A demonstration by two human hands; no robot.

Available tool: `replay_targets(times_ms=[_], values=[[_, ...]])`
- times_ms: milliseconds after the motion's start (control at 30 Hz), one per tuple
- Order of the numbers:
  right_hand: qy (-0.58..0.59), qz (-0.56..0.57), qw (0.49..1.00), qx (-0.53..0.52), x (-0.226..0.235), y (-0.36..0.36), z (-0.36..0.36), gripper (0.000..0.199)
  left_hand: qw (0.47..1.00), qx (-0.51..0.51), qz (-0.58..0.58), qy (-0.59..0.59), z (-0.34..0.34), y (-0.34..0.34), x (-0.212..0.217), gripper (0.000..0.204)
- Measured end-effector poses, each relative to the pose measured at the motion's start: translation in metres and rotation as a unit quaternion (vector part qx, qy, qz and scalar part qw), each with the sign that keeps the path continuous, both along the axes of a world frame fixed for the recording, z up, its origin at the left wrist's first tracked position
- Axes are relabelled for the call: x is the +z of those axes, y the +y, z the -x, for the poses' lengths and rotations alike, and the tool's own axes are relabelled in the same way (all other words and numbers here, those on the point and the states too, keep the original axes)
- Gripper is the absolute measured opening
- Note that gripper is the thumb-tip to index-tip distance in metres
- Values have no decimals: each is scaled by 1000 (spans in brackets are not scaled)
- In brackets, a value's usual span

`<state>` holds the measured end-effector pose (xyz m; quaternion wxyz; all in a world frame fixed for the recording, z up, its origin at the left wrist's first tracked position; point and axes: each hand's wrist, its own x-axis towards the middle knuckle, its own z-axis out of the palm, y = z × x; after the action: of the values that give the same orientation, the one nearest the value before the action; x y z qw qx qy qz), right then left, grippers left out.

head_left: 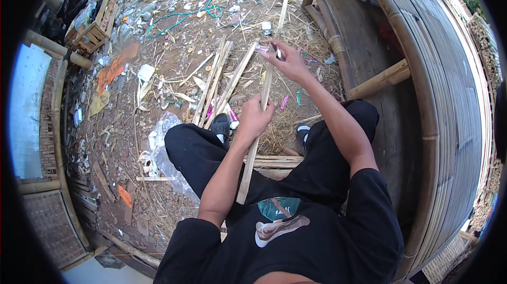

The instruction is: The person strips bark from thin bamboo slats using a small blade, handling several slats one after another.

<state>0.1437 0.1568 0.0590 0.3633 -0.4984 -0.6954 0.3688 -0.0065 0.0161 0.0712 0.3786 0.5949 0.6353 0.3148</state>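
A long, pale bamboo strip (268, 81) slants from my lap up and away between my knees. My left hand (257, 119) is closed around its lower middle part, thumb along the right side. Farther up, my right hand (289, 62) is closed at the strip, with a small dark blade-like tool (278, 50) that has a bright glint; its full shape is hidden by the fingers. The near end of the strip rests by my black shirt. Several more bamboo strips (214, 81) lie on the ground beyond my left foot.
A bamboo bench (401, 36) runs along my right side. Litter and straw cover the dirt ground (179, 62). A wooden crate (95, 17) stands at the far left, clear plastic (169, 125) lies beside my left knee, and a woven bamboo panel (50, 220) is at the left edge.
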Motion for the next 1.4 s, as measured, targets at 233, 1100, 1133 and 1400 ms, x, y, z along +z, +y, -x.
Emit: replay_targets(times_ms=[233,1100,1133,1400], values=[[138,21,989,-41,-9,4,4,40,988,4,76,-131,-10,-4,14,31],[-79,-54,995,-9,7,7,-10,43,992,97,79,-8,7,-99,0,40],[-81,-53,995,-5,5,7,-8,43,992,97,75,1,8,-98,-2,40],[85,47,994,42,-1,26,-18,38,991,109,72,-37,5,-92,2,44]])
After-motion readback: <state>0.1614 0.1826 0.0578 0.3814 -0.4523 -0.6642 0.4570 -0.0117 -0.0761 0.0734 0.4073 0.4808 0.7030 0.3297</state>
